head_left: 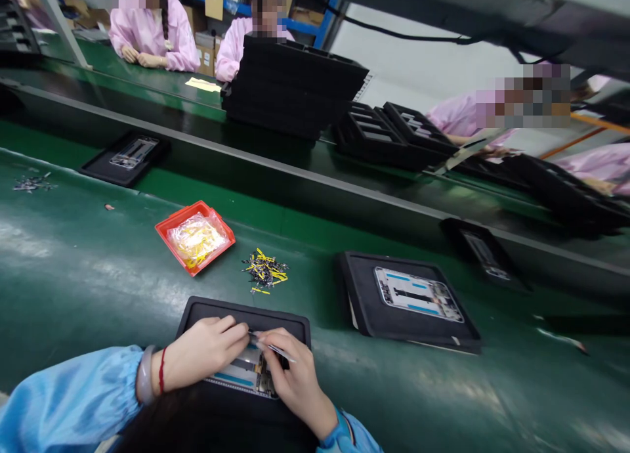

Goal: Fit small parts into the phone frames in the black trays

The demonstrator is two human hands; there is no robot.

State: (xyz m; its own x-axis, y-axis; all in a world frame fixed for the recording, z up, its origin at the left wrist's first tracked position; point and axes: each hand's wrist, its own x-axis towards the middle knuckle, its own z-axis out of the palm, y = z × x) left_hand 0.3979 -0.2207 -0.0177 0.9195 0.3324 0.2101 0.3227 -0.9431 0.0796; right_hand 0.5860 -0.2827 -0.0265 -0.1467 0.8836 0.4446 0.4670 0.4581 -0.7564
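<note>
The thumb and forefinger of the right hand (298, 367) pinched a slim, pale tool (283, 352), its working tip lost between the two hands. The fingers of the left hand (211, 349) were bent and bunched close together, meeting the right fingertips; whether they gripped anything small, I could not tell. Both hands covered much of the phone-like frame (240, 367) beneath them, so its upper edge and left end were hidden. What showed was a silvery-white plate with bright blue strips, a dotted lower rim and a crowded, darker section at the right, too small to read. It lay in a black tray (199, 306), whose near side merged into a dark mass cut off by the bottom edge.

Just beyond the tray, on the green desk (394, 394), sat a loose pile of black and yellow strips (266, 269), its single pieces hard to separate. Beside it stood a red bin (219, 253), its contents blurred by a shiny clear bag (197, 235). To the right, a second black tray (361, 302) carried a similar frame (418, 297), fully in view.
</note>
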